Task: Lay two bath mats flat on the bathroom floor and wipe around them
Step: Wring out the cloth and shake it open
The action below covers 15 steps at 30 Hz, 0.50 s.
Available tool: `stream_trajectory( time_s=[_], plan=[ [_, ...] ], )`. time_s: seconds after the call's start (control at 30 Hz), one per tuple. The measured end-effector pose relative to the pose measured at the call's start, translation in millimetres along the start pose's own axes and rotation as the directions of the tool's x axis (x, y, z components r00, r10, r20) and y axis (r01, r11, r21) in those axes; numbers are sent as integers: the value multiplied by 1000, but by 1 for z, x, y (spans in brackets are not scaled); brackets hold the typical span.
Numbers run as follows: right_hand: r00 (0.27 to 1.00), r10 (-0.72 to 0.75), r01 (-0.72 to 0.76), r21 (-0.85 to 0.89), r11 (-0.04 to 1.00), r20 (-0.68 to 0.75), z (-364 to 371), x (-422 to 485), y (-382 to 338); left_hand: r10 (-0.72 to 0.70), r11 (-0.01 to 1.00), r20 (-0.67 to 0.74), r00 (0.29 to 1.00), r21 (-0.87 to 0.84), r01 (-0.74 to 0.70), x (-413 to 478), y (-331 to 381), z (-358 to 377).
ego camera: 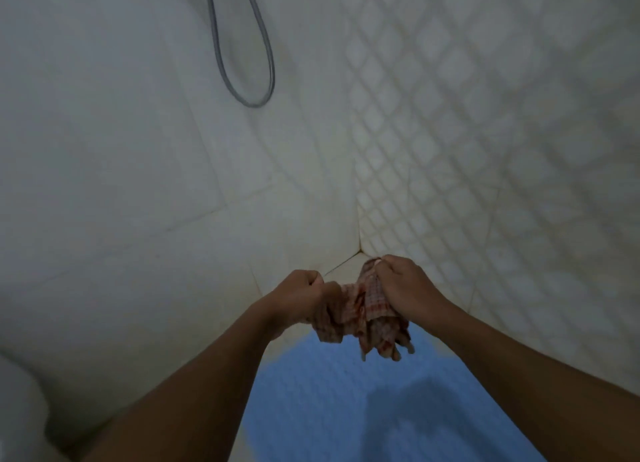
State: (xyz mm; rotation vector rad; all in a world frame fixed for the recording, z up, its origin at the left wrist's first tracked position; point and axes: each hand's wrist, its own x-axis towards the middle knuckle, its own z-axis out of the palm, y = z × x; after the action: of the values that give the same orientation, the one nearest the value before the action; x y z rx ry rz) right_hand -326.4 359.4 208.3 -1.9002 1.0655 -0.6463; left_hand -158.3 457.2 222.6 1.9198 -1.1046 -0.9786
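Note:
A blue bath mat (346, 406) lies flat on the floor below my arms, reaching toward the corner of the room. Above its far end I hold a red-and-white checked cloth (370, 305), bunched and twisted between both hands. My left hand (304, 295) is closed on the cloth's left end. My right hand (405, 285) is closed on its upper right part, and the loose ends hang down over the mat. Only one mat is in view.
White tiled walls meet in a corner (360, 250) just beyond my hands; the right wall has a diamond pattern. A grey shower hose loop (256, 94) hangs on the left wall. A white toilet edge (17, 409) shows at the lower left.

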Motion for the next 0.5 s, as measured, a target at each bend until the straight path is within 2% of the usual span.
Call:
stream_trajectory(
  time_s=[0.1,0.27,0.33,0.4,0.5],
  plan=[
    [996,28,-27,13,1000,-83,-65,10,-96,23,1000,9,1000,9,-23,-20,88,-54],
    [961,135,-89,190,978,-241,-186,16,-254,33,996,86,996,85,-40,-67,252,-150],
    [951,143,-82,225,971,-273,-232,11,-308,90,973,60,994,210,-101,-83,315,-180],
    [941,132,-56,244,968,-310,-273,5,-354,141,901,79,987,403,-161,-92,371,-202],
    [940,87,-7,234,972,-331,-333,-11,-406,199,690,135,971,684,-237,-104,443,-215]
  ],
)
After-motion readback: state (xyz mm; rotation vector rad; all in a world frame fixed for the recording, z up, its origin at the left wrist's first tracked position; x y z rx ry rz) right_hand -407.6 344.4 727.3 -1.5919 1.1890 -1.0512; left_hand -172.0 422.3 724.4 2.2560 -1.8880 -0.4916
